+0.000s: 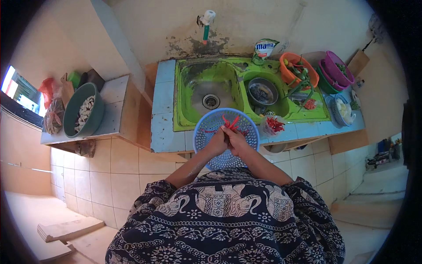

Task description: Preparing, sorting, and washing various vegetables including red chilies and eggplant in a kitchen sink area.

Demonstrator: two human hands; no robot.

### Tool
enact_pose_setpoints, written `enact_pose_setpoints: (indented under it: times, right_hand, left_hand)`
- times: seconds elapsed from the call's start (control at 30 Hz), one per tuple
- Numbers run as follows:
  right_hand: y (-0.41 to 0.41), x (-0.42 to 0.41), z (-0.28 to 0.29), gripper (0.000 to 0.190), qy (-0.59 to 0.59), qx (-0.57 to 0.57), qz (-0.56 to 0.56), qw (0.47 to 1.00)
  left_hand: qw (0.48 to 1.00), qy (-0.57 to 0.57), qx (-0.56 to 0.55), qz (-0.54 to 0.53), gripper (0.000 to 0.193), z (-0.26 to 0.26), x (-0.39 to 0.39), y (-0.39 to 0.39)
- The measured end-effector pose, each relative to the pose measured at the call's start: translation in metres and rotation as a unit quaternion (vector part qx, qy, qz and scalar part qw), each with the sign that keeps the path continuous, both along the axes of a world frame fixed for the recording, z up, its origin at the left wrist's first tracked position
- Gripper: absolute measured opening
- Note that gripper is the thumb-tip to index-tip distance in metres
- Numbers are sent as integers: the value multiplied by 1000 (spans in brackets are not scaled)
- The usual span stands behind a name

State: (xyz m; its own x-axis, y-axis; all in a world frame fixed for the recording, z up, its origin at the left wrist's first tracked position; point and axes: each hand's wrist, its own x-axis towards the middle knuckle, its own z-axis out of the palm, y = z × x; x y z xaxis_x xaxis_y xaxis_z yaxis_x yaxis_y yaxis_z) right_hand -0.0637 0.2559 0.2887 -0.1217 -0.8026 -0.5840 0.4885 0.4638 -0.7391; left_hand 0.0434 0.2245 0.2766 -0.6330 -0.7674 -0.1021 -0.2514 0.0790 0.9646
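Note:
My left hand and my right hand meet over a blue perforated plastic basket, fingers closed together on red chili peppers. The basket rests between my body and the front edge of the green double sink. More red chilies lie in the basket, partly hidden by my hands. Just right of the basket, a clear plastic bag holding red chilies stands on the tiled counter edge.
A metal pan sits in the right sink basin. Beyond it stand an orange basket of vegetables, purple baskets and a blue basket. Left, a dark green basin holds pale pieces. A wall tap overhangs the sink.

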Motion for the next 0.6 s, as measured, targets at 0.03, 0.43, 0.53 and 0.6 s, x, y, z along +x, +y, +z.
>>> enact_pose_setpoints:
  times: [0.03, 0.43, 0.53, 0.6]
  right_hand:
    - [0, -2, 1, 37, -4, -18, -21, 1000]
    - [6, -49, 3, 14, -72, -108, -120, 984]
    - [15, -66, 30, 12, -77, -151, -156, 973]
    - [24, -85, 53, 11, -61, -168, -175, 968]
  left_hand:
    - [999, 13, -36, 0, 34, 9, -2, 4]
    - [992, -116, -8, 54, 37, 9, 8, -23]
    - [993, -100, -30, 56, 33, 3, -17, -27]
    - [995, -86, -37, 32, 31, 10, -40, -24]
